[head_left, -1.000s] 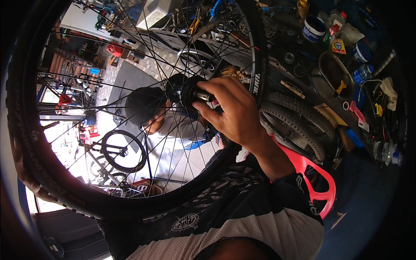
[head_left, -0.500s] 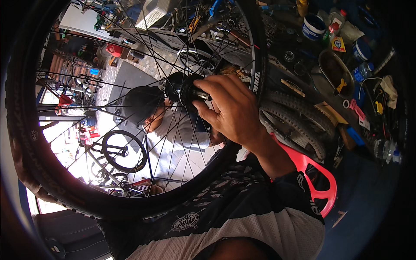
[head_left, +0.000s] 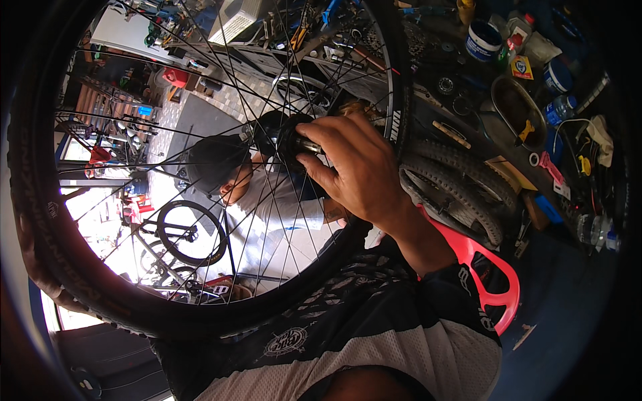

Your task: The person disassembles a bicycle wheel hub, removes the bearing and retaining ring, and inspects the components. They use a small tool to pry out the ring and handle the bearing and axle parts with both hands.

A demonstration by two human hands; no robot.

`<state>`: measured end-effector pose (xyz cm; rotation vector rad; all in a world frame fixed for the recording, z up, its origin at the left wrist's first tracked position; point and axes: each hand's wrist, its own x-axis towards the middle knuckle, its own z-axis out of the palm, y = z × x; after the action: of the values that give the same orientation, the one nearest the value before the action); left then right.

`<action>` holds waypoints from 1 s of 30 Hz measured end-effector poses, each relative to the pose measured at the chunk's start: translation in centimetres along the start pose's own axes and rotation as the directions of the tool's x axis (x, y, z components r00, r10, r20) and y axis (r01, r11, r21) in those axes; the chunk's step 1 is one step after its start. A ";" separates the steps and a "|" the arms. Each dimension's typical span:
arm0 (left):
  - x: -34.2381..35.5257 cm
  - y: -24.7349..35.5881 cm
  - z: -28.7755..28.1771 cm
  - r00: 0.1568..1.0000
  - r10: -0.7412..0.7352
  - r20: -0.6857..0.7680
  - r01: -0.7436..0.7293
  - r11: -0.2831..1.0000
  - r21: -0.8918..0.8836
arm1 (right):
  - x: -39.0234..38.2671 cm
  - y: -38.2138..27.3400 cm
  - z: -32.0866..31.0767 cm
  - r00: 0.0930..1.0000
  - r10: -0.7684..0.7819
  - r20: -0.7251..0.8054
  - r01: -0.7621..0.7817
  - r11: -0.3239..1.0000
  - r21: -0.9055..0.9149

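From where I stand, the big bicycle wheel [head_left: 200, 321] is held up right in front of the person's dark-and-pale shirt [head_left: 388, 351], its lower edge close to the chest. The right hand [head_left: 366, 174] has its thumb and fingers closed around the end of the black hub [head_left: 271, 130], where a bit of shiny metal shows. The left hand [head_left: 47, 284] is over at the tyre's outer left edge, mostly hidden, so I can't tell how its fingers are set. Through the spokes (it's like peeking through a fence) there's someone in a dark cap [head_left: 217, 160], well beyond, and another wheel [head_left: 221, 247]. On the right, the cluttered bench carries an oval tray [head_left: 496, 110] and a tub [head_left: 483, 41]; nearer are spare tyres [head_left: 468, 194] beside something pink [head_left: 511, 287].
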<state>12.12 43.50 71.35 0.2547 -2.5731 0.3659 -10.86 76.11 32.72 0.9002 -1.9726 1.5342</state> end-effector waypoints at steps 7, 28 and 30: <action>-0.1 -0.1 0.1 1.000 -0.009 0.004 0.009 1.000 -0.008 | 0.6 0.6 -0.1 0.995 -0.099 0.026 0.100 0.994 -0.051; -0.4 -0.3 0.4 0.999 -0.042 0.023 0.043 0.999 -0.027 | 0.4 0.9 0.2 0.997 -0.081 0.018 0.081 0.997 -0.010; -0.4 -0.2 0.3 0.999 -0.044 0.025 0.045 0.999 -0.029 | 0.4 0.8 0.3 0.998 -0.070 0.006 0.070 0.997 -0.023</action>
<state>12.37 43.22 70.99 0.3070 -2.5902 0.3104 -11.70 75.84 32.43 0.9543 -1.9374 1.4690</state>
